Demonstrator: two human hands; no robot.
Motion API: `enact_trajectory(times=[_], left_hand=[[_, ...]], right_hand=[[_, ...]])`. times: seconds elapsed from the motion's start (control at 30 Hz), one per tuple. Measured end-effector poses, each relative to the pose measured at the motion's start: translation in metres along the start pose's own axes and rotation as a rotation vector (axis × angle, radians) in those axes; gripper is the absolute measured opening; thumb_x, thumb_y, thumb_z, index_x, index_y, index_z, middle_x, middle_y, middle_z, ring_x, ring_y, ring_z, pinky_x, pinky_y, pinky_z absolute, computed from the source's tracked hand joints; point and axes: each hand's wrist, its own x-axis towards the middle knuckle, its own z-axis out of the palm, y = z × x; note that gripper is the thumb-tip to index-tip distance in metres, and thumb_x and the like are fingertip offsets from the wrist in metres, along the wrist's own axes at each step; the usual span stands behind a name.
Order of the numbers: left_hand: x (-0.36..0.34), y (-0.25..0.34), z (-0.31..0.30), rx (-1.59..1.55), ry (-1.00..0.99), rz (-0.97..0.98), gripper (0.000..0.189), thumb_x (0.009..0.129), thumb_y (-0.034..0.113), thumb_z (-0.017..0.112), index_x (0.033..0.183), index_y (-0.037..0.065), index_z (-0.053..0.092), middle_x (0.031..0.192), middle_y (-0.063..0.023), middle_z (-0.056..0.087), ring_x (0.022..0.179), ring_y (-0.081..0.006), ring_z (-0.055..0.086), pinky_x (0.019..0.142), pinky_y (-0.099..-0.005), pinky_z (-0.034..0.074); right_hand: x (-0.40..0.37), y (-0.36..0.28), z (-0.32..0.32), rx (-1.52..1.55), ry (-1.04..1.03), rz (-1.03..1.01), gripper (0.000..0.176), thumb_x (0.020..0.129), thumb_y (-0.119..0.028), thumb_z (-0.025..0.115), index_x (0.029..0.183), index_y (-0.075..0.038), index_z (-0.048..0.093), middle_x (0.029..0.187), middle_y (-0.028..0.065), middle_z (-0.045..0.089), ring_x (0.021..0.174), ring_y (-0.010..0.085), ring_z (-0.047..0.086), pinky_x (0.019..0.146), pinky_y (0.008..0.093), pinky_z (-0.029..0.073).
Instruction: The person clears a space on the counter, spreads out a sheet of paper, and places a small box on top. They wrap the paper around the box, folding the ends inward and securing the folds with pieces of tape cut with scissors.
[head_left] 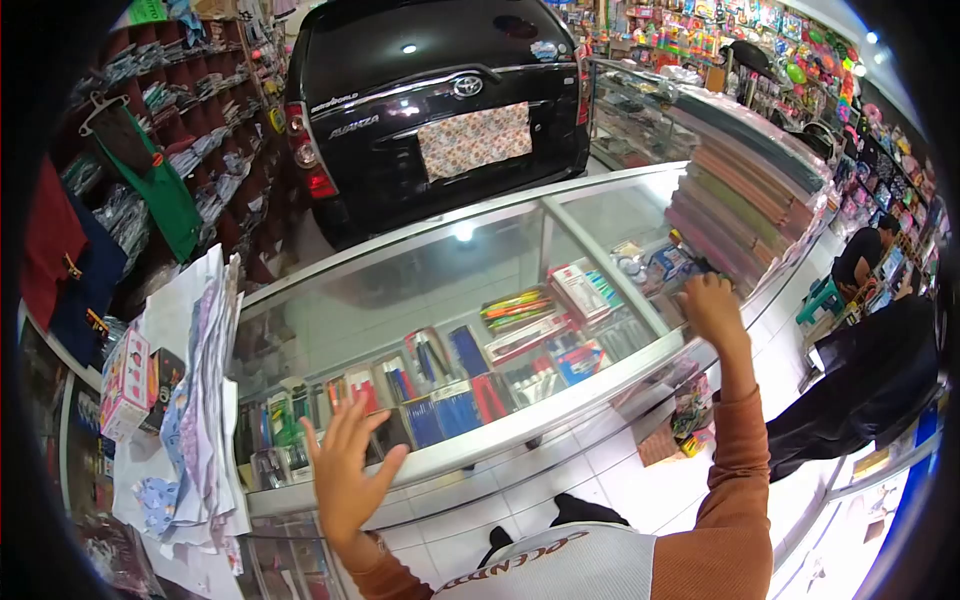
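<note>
My left hand (345,468) is raised over the near edge of a glass display counter (420,270), fingers spread, holding nothing. My right hand (712,305) rests on the counter top at the right, next to a tall stack of coloured paper sheets (745,195); its fingers curl down against the glass and I cannot make out anything in them. Pens, markers and boxed stationery (520,330) lie under the glass between my two hands.
A black car (430,100) is parked just beyond the counter. Folded cloth and papers (200,400) pile at the counter's left end beside a pink box (125,385). Shelves of goods line the left wall. A person in black (865,255) sits at far right.
</note>
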Motion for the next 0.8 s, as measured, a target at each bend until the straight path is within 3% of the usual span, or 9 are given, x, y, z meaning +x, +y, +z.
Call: enact_trajectory(times=[0.1,0.27,0.4,0.63,0.73,0.8], left_hand=[[0.006,0.006,-0.002,-0.011,0.049,-0.027,0.040,0.079,0.032,0.070,0.113,0.012,0.063,0.131,-0.0105,0.056,0.129,-0.0307,0.045,0.115,-0.0552,0.010],[0.009,0.016,0.014,-0.031,0.149,-0.165,0.036,0.080,0.027,0.069,0.111,0.011,0.063,0.128,-0.0096,0.058,0.123,-0.0307,0.049,0.114,-0.0508,0.017],[0.006,0.014,0.018,0.008,0.223,-0.231,0.031,0.081,0.025,0.068,0.108,0.011,0.064,0.128,-0.0082,0.059,0.120,-0.0285,0.051,0.113,-0.0485,0.021],[0.007,0.019,0.018,0.029,0.261,-0.284,0.028,0.082,0.023,0.068,0.107,0.012,0.065,0.126,-0.0070,0.060,0.117,-0.0275,0.053,0.112,-0.0475,0.024],[0.005,0.015,0.020,0.040,0.263,-0.277,0.027,0.081,0.022,0.068,0.106,0.012,0.065,0.127,-0.0071,0.060,0.117,-0.0285,0.053,0.112,-0.0476,0.024],[0.005,0.014,0.020,0.039,0.258,-0.270,0.026,0.081,0.022,0.068,0.106,0.012,0.065,0.127,-0.0071,0.060,0.117,-0.0289,0.053,0.111,-0.0477,0.025]], right_hand=[[-0.005,0.010,0.012,0.139,0.193,-0.088,0.018,0.081,-0.017,0.063,0.090,-0.003,0.055,0.092,0.0174,0.054,0.088,0.0363,0.053,0.071,0.0456,0.047],[0.001,0.008,0.000,0.501,0.206,-0.344,0.014,0.075,-0.002,0.062,0.087,-0.001,0.054,0.088,0.0151,0.053,0.084,0.0334,0.052,0.071,0.0419,0.044],[0.014,0.007,-0.012,0.750,0.093,-0.442,0.017,0.069,0.008,0.063,0.082,-0.001,0.054,0.079,0.0126,0.053,0.079,0.0318,0.052,0.070,0.0386,0.044],[0.056,0.017,-0.007,0.908,-0.160,-0.593,0.016,0.072,0.003,0.066,0.084,0.000,0.056,0.082,0.0125,0.056,0.076,0.0265,0.059,0.065,0.0347,0.048],[0.065,0.034,-0.053,0.805,0.071,-0.682,0.019,0.072,0.004,0.065,0.090,-0.001,0.059,0.090,0.0129,0.058,0.088,0.0299,0.059,0.077,0.0372,0.047],[0.074,0.054,-0.108,0.707,0.381,-0.565,0.023,0.073,0.004,0.065,0.094,-0.002,0.060,0.093,0.0128,0.058,0.094,0.0302,0.058,0.083,0.0380,0.046]])
